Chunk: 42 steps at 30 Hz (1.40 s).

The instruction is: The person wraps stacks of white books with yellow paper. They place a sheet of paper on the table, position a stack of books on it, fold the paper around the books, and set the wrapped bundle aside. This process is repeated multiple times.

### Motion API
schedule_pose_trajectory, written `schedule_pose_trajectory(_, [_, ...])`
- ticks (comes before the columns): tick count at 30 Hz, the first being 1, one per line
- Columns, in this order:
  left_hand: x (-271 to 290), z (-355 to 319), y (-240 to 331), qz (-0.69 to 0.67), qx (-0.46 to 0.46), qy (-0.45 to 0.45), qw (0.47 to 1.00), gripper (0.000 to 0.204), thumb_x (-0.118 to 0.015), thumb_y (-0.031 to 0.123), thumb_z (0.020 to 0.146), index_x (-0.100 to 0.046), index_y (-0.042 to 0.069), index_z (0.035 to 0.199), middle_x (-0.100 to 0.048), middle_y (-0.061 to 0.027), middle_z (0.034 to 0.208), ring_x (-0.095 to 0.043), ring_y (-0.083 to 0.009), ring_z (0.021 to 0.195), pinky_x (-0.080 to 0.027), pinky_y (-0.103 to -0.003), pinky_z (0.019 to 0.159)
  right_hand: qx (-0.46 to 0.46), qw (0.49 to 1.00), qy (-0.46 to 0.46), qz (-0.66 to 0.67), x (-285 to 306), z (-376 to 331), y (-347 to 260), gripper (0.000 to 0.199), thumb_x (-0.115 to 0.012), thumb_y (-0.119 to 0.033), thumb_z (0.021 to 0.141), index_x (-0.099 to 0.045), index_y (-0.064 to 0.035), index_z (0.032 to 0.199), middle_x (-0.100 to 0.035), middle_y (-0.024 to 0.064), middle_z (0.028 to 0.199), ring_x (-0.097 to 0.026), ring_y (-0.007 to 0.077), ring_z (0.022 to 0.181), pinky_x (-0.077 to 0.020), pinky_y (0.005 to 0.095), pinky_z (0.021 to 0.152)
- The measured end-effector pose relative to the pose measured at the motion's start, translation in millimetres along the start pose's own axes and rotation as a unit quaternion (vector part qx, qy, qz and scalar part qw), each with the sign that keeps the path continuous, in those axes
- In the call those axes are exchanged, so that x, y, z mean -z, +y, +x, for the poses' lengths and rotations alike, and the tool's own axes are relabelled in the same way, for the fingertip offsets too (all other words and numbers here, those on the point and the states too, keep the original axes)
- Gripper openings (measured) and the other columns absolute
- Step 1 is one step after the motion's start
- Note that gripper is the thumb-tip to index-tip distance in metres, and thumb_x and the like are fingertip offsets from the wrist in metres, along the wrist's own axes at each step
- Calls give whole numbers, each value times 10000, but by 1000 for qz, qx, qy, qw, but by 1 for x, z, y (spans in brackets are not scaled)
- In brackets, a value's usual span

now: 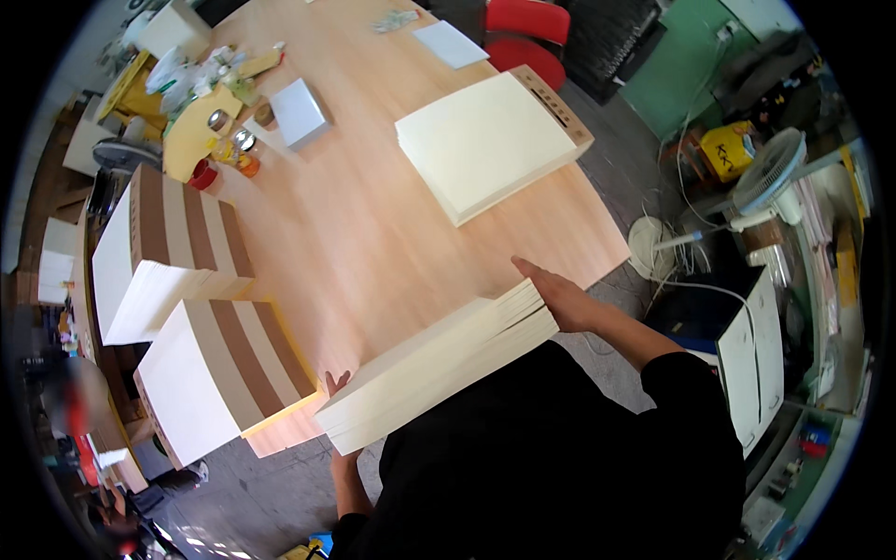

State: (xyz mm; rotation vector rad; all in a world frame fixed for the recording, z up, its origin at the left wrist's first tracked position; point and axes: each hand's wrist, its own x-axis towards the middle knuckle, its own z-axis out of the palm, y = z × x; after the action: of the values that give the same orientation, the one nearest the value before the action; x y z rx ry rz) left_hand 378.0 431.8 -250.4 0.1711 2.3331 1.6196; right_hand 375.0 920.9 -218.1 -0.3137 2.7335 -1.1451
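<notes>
A thick stack of cream paper sheets [434, 369] is held level between my two hands, close to my body at the near table edge. My left hand [346, 462] grips its left end, with fingertips showing past the far side and the rest partly hidden by the stack. Against the right end presses my right hand [558, 297], closed round that side with its fingers reaching along the far face. At this end the sheets fan apart slightly. Beyond it, a wide cream paper pile [485, 140] lies on the wooden table [345, 233].
Two tall piles with brown-striped sides, one nearer [210, 373] and one farther [177, 224], stand at left. Behind them are a light-blue box [299, 112] and small jars [245, 140]. A red chair [525, 42] and a white fan [770, 177] stand beyond the table.
</notes>
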Motion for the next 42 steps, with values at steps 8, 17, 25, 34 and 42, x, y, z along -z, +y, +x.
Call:
schedule_pose_trajectory(8, [11,0,-34,54,-141,29,988,503,-729,195,841,-541,21,1275,-515,-159,1344,-487,-280,1262,-427,-398,1034,-73,960,-72,262,-43,13,40,518,-653,-179,905,-489,-12,1368,-610,127,1285,-574,229,1189,-444,337,1021])
schedule_pose_trajectory(17, [-7,-11,-15,121,-31,74,989,603,-805,203,705,-560,37,1231,-547,-166,1240,-501,-343,1202,-421,-392,1017,128,984,-109,-54,-32,18,61,515,-756,-206,767,-575,-3,1204,-591,191,1231,-575,337,1119,-463,417,959])
schedule_pose_trajectory(25, [144,-41,176,-41,30,32,998,780,-849,302,627,-512,-61,1230,-557,-199,1127,-565,-275,1046,-479,-357,918,-19,934,-135,329,47,84,-110,749,-774,-215,684,-499,26,1338,-607,191,1225,-610,371,1087,-506,468,929])
schedule_pose_trajectory(34, [384,-60,165,-206,-41,148,966,829,-627,630,854,-550,-59,1308,-621,-206,1234,-626,-267,1108,-505,-346,935,-47,802,-22,595,-113,202,-338,661,-539,-401,797,-492,-14,1331,-604,139,1221,-584,287,1105,-486,405,924])
schedule_pose_trajectory(42, [498,-45,80,-299,27,112,947,781,-579,621,889,-543,-9,1350,-575,-198,1337,-604,-283,1179,-482,-380,993,-86,822,-86,556,-190,279,-415,535,-544,-388,935,-490,-55,1350,-616,124,1229,-600,267,1103,-496,399,940])
